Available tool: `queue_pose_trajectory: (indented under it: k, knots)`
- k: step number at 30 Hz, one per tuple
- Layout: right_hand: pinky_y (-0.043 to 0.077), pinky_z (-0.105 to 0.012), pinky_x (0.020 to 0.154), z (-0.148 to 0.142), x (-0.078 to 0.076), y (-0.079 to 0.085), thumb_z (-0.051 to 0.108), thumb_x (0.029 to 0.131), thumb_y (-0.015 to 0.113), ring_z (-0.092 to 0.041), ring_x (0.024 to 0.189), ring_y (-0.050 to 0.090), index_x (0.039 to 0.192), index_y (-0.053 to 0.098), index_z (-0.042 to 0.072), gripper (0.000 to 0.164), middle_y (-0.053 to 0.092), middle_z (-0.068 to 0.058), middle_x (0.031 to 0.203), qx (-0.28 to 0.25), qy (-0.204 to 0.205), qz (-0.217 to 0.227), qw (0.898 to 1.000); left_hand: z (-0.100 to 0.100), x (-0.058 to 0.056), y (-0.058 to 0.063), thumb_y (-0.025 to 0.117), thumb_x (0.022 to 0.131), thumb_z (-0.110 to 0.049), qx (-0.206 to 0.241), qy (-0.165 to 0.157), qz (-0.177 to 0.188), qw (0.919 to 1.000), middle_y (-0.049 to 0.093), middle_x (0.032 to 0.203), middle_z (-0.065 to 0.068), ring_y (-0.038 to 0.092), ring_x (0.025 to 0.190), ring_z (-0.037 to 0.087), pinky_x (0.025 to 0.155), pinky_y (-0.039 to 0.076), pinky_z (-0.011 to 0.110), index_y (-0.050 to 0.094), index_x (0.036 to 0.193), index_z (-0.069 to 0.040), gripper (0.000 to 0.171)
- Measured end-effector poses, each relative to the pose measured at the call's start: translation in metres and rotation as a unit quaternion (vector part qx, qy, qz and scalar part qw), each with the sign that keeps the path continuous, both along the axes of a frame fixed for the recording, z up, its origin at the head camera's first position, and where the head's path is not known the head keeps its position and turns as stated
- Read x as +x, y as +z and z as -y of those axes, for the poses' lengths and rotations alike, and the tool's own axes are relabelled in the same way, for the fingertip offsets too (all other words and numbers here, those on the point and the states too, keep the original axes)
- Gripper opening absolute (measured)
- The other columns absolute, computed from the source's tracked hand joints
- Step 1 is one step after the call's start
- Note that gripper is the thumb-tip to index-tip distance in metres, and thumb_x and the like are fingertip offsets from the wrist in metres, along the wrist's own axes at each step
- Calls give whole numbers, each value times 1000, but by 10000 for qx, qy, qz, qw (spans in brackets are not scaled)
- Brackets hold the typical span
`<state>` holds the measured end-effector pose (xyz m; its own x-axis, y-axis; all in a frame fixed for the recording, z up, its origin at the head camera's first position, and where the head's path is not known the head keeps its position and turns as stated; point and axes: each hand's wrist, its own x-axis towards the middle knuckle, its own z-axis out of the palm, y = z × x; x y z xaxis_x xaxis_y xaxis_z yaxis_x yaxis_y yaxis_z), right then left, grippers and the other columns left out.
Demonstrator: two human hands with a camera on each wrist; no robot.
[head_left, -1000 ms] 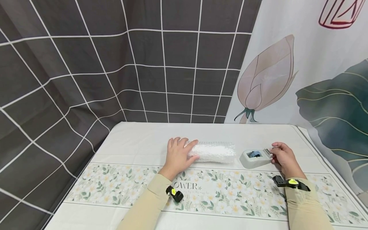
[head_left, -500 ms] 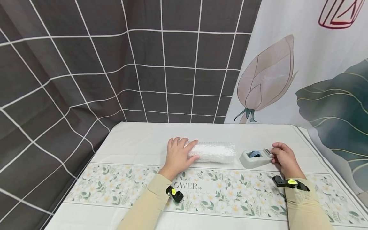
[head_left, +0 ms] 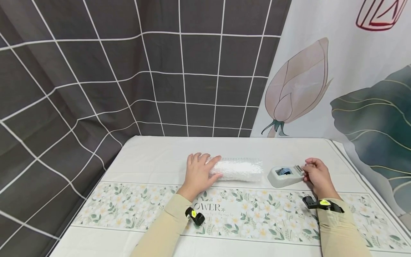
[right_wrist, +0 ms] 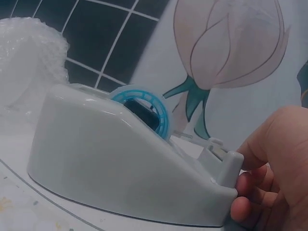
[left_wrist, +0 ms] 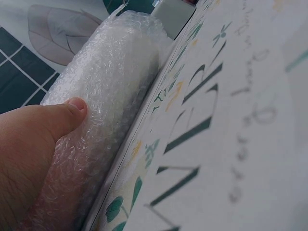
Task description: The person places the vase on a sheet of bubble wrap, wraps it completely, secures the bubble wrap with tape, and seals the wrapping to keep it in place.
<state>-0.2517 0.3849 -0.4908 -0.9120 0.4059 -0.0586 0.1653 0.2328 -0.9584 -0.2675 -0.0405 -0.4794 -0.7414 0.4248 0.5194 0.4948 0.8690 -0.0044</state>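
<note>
A roll of clear bubble wrap lies crosswise on the table. My left hand holds its left end, the fingers spread over the top and the thumb against the near side. In the left wrist view the thumb presses the bubble wrap, while the other fingers are hidden. To the right stands a pale grey tape dispenser with a blue-cored tape roll. At its cutter end my right hand pinches with thumb and curled fingers, where the tape runs out; the tape end itself is hidden by the fingers.
A white cloth with a floral band covers the table. Behind it hang a dark grid-patterned curtain and a white curtain with a large flower bud print. Each wrist wears a black strap.
Hardly anything differs. The right wrist has shifted very slightly left; the left hand, bubble wrap and tape dispenser stay where they were.
</note>
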Motion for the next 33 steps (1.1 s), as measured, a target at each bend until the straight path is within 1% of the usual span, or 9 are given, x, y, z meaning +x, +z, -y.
queue_pose_trajectory:
  k: [5, 10, 13, 17, 21, 24, 26, 28, 33]
  knots:
    - [53, -25, 54, 0, 1, -3, 5, 101, 37, -8, 64, 55, 125, 44, 0, 26, 45, -8, 91, 435, -331, 28, 9985, 0, -1, -1, 58, 88, -70, -48, 17, -14, 10000, 59, 129, 3, 48, 126, 35, 109, 29, 57, 54, 144, -38, 64]
    - [53, -24, 53, 1, 1, -2, 6, 101, 45, -6, 63, 55, 125, 42, 0, 25, 46, -5, 89, 340, -389, -47, 9987, -1, -2, 0, 58, 88, -70, -50, 29, 12, 10000, 59, 129, 3, 48, 127, 36, 110, 29, 57, 54, 144, -39, 64]
    - [53, -24, 52, 2, 2, 0, 6, 100, 51, -6, 63, 55, 119, 43, 4, 21, 48, -3, 87, 188, -449, -139, 9987, -1, -1, 1, 58, 89, -70, -40, 24, 39, 10000, 59, 129, 4, 48, 127, 36, 110, 29, 57, 54, 144, -38, 64]
    - [52, -23, 50, 2, 2, -1, 6, 100, 55, -5, 61, 56, 114, 43, 15, 21, 50, 1, 87, -87, -595, -287, 9978, 0, 0, 1, 58, 89, -69, -28, 9, 78, 10000, 59, 129, 4, 48, 127, 36, 110, 28, 57, 54, 144, -38, 64]
    - [51, -22, 47, 1, 3, -1, 6, 100, 53, -5, 58, 56, 113, 42, 22, 23, 51, 1, 89, -715, -779, -562, 9928, 0, 0, 2, 59, 88, -69, 4, -14, 9, 10000, 60, 128, 4, 49, 126, 36, 109, 29, 57, 55, 143, -37, 64]
    - [49, -21, 44, 1, 4, 0, 8, 101, 53, -7, 54, 56, 113, 44, 22, 20, 56, 1, 86, -1185, -933, -810, 9852, -1, 1, 2, 59, 88, -69, -8, -4, 39, 10000, 60, 128, 4, 49, 126, 36, 109, 29, 57, 55, 144, -37, 63]
    - [49, -22, 43, 2, 4, -1, 9, 102, 53, -8, 52, 57, 113, 44, 21, 19, 60, 1, 85, -1362, -1022, -963, 9807, 0, 1, 2, 59, 89, -69, -23, 8, 89, 10000, 60, 129, 4, 48, 127, 36, 109, 29, 57, 55, 144, -38, 63]
    - [48, -22, 42, 3, 5, -1, 9, 102, 53, -8, 52, 57, 113, 45, 20, 17, 63, 2, 86, -1452, -1099, -1101, 9771, 0, 1, 2, 59, 89, -68, -18, 8, 145, 9999, 59, 130, 4, 48, 127, 36, 109, 29, 58, 54, 144, -38, 63]
    - [48, -22, 43, 8, 7, -2, 9, 105, 45, -9, 55, 57, 115, 44, 19, 13, 63, 4, 97, -1500, -1189, -1310, 9727, 0, 1, 1, 60, 88, -68, 59, -61, -5, 10000, 61, 128, 5, 50, 125, 37, 108, 30, 59, 56, 143, -36, 63]
